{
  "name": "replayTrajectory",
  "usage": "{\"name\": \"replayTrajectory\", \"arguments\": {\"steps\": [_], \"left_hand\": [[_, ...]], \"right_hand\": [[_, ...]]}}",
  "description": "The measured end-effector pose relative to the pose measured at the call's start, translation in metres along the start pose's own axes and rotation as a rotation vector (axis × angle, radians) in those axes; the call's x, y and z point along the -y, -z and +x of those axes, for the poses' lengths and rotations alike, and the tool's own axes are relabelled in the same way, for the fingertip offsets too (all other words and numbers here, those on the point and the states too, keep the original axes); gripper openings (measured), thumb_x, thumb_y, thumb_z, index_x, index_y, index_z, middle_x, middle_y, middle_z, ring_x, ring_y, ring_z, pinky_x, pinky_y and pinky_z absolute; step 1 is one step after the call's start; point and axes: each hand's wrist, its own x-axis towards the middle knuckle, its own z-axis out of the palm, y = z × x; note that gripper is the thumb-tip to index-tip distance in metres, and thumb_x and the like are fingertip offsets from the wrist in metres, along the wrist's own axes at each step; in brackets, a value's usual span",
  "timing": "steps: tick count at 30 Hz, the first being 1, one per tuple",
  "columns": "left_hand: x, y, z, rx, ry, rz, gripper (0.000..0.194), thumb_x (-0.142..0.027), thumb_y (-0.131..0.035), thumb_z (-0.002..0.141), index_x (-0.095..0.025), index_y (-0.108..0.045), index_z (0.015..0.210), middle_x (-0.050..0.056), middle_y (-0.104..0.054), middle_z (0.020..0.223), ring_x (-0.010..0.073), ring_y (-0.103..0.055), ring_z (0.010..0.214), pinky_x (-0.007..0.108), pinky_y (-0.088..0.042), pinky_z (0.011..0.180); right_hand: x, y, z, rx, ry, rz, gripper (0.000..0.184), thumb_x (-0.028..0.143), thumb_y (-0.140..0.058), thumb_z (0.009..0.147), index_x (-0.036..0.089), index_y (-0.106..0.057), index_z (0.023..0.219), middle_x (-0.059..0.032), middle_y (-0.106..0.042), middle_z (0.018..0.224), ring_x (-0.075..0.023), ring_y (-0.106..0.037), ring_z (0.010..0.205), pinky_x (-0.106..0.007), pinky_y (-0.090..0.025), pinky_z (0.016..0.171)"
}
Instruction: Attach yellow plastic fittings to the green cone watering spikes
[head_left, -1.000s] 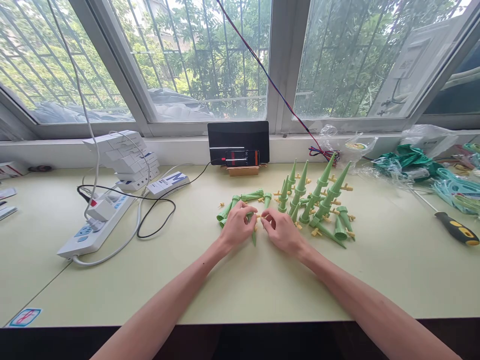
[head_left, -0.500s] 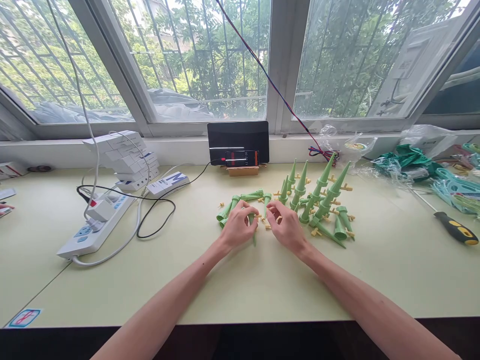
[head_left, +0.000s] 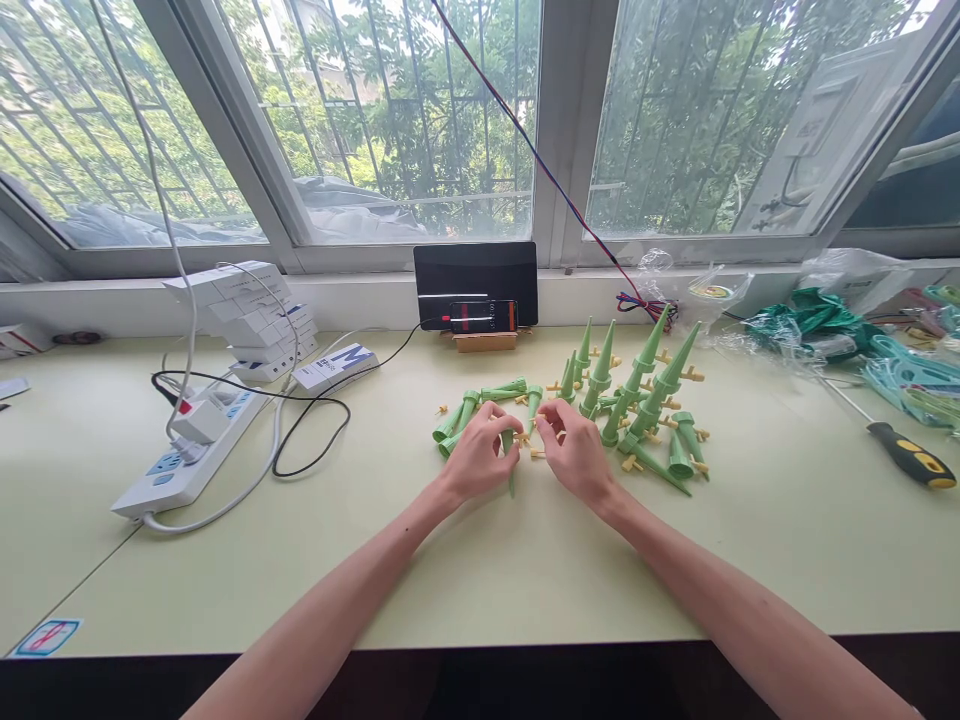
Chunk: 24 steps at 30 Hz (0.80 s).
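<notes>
My left hand [head_left: 480,455] is closed around a green plant watering spike [head_left: 508,440], whose tip points down toward the table. A yellow valve [head_left: 521,438] shows beside that spike. Just to the right, my right hand [head_left: 576,452] pinches a small yellow valve [head_left: 541,422], partly hidden by the fingertips. Another green spike [head_left: 534,400] lies between the hands, with a loose yellow valve [head_left: 537,454] below it. Behind my left hand lie several loose green spikes [head_left: 469,408]. Spikes fitted with yellow valves [head_left: 660,395] stand stacked in columns beyond my right hand, with others lying beside them.
A phone [head_left: 484,316] leans on a dark tablet [head_left: 476,270] at the back. On the left are a power strip [head_left: 191,450] with cables, a white box [head_left: 335,368] and stacked boxes [head_left: 251,325]. A screwdriver [head_left: 909,455] and plastic bags [head_left: 817,320] lie at right.
My right fingertips have closed on the small yellow valve. The spike in my left hand has shifted slightly right. Another person's fingers at the far left edge have left the view.
</notes>
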Motion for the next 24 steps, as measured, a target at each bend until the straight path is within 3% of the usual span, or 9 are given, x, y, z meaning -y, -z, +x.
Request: {"name": "replayTrajectory", "arguments": {"steps": [24], "left_hand": [[0.001, -0.0011, 0.0003, -0.046, -0.014, 0.0, 0.014, -0.016, -0.056, 0.081, -0.021, -0.064, 0.093, 0.002, -0.051, 0.098, 0.0055, -0.046, 0.054, 0.029, -0.048, 0.061]], "right_hand": [[-0.0002, -0.0006, -0.0017, 0.101, -0.048, -0.116, 0.013, 0.026, -0.044, 0.09, 0.021, -0.046, 0.078, 0.0023, -0.05, 0.064, -0.0132, -0.043, 0.054, -0.025, -0.033, 0.054]]}}
